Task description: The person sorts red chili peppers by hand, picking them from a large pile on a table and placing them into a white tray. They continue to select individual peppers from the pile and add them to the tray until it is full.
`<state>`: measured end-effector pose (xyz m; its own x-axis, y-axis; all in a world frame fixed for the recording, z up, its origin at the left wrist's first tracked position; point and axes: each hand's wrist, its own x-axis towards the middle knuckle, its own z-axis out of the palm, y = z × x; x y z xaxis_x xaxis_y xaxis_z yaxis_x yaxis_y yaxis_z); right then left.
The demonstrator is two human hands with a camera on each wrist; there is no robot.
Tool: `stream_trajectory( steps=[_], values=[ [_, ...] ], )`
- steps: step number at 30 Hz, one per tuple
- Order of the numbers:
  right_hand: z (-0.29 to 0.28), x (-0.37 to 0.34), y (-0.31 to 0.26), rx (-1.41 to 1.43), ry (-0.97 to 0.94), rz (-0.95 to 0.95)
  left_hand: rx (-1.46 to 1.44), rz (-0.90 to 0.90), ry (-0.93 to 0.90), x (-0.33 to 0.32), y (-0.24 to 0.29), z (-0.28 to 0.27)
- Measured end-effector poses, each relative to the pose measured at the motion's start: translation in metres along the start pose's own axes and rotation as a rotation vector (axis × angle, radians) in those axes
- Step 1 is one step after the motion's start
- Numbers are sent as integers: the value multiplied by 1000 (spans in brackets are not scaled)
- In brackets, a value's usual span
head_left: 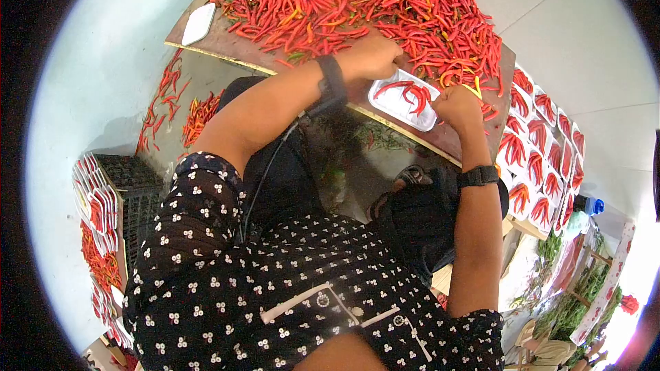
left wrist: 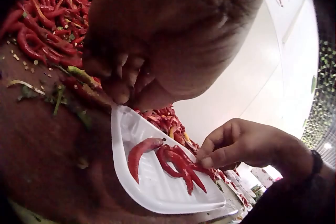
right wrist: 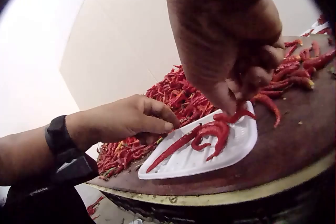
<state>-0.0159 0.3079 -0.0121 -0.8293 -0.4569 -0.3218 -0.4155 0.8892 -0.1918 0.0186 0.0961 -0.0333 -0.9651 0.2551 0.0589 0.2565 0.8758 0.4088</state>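
Within the pale-walled room, the brown worktop [head_left: 230, 40] carries a heap of red chillies [head_left: 357, 0] at 12 o'clock, with filled trays [head_left: 543, 158] at 3 to 4 o'clock. The ribbed white tray [head_left: 392, 106] lies inside the worktop's front edge, a narrow strip between at 7 o'clock. Hands apart: left hand [head_left: 375, 59], at the tray's 11 o'clock, fingers curled, grip not determinable; right hand [head_left: 459, 106], at 3 o'clock, pinches a red chilli [right wrist: 242, 112] beside glossy, curved chillies [right wrist: 221, 134] in the tray.
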Motion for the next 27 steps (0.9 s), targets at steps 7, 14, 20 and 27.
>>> stream_trajectory(
  steps=[7, 14, 20, 27],
  values=[
    [5, 4, -2, -40, 4, 63, 56, -61, 19, -4, 3, -4],
    [-6, -3, -6, -36, -20, 13, 61, -50, 2, -5, 3, -6],
    [-1, -8, -7, -102, -4, 24, 81, -75, -24, -4, 2, -5],
    [-5, -14, -16, -144, 38, 26, 90, -82, -6, -5, 2, -4]
  ],
)
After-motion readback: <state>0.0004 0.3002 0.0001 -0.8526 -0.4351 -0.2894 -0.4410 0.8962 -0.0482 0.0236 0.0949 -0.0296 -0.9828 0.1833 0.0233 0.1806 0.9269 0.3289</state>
